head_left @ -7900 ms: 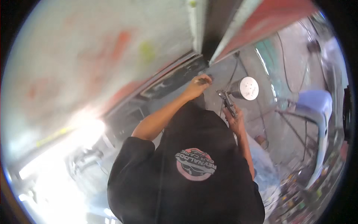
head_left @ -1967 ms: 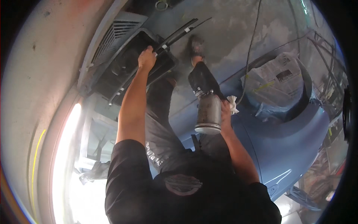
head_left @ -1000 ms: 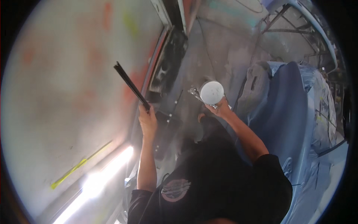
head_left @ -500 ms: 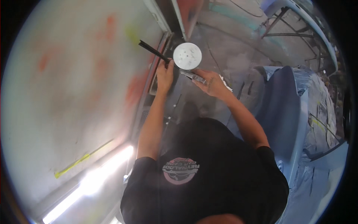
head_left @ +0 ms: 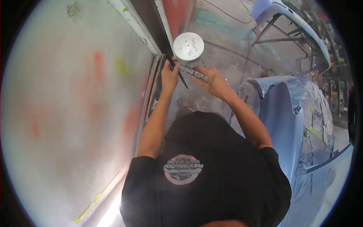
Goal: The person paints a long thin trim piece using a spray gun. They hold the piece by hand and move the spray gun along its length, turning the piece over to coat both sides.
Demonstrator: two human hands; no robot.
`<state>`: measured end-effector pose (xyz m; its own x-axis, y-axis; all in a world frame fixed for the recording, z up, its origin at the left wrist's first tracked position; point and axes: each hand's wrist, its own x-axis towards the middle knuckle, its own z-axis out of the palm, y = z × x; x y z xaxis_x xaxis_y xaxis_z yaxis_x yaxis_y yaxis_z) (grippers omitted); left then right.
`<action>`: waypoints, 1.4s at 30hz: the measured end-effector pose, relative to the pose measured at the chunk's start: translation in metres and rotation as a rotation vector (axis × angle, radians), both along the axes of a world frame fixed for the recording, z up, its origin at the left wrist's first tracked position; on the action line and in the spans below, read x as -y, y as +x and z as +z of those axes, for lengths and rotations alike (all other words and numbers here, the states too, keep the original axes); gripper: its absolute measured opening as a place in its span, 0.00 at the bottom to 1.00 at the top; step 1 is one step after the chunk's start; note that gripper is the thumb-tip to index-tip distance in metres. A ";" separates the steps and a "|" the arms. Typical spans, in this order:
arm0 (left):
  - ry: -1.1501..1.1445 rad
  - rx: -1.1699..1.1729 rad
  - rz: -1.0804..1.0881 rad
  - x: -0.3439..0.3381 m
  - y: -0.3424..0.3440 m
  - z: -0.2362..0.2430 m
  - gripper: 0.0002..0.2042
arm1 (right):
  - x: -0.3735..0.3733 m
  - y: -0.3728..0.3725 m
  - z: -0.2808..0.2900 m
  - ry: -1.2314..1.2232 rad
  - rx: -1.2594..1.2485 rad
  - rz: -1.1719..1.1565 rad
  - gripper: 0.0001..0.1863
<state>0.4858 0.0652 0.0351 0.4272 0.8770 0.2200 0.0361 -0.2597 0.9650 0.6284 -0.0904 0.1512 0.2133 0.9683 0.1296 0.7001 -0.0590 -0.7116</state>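
My right hand (head_left: pixel 215 82) is closed around the silver body of a spray gun (head_left: pixel 197 74). On top of the gun sits a round cup with a white, paint-flecked lid (head_left: pixel 188 45), just beyond my fingers. Close by on the left, my left hand (head_left: pixel 170 78) pinches a slim black strip (head_left: pixel 170 59). The strip slants down to the right and passes behind the front of the gun, its tapered lower end showing below. Whether gun and strip touch, I cannot tell.
A pale wall (head_left: pixel 75 94) with red and yellow paint smudges rises at my left. To the right stands a light blue car panel (head_left: pixel 281 125) beside masking film (head_left: pixel 317 102). Farther back, another blue panel (head_left: pixel 298 17) rests on a dark metal stand (head_left: pixel 280 41).
The black strip has swung from pointing up and left to slanting down and right across the gun's front. The hands are closer together, and the whole view has shifted.
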 end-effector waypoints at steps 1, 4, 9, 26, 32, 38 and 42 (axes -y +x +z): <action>-0.006 -0.051 -0.011 -0.012 0.004 -0.002 0.11 | -0.010 0.005 0.005 -0.007 -0.008 -0.017 0.19; -0.054 -0.180 -0.046 -0.019 0.008 0.020 0.11 | -0.023 0.010 0.005 -0.040 -0.027 -0.047 0.19; 0.028 -0.245 -0.032 -0.036 0.021 0.012 0.12 | -0.046 0.025 0.001 -0.007 -0.082 -0.074 0.19; -0.035 -0.281 0.111 -0.070 0.074 0.027 0.11 | -0.113 0.107 0.004 0.019 -0.068 0.127 0.19; 0.081 -0.282 0.088 -0.093 0.079 0.010 0.09 | -0.129 0.116 0.003 0.023 -0.062 0.141 0.20; -0.015 -0.236 0.054 -0.114 0.082 0.011 0.07 | -0.145 0.107 0.013 -0.027 -0.021 0.108 0.20; -0.153 -0.215 -0.018 -0.121 0.078 0.036 0.07 | -0.153 0.095 0.023 -0.034 -0.100 0.064 0.20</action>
<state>0.5640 0.1863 0.0707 0.4658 0.8848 -0.0118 0.2411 -0.1141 0.9638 0.7231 0.0624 0.1737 0.1607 0.9840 0.0772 0.6289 -0.0418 -0.7764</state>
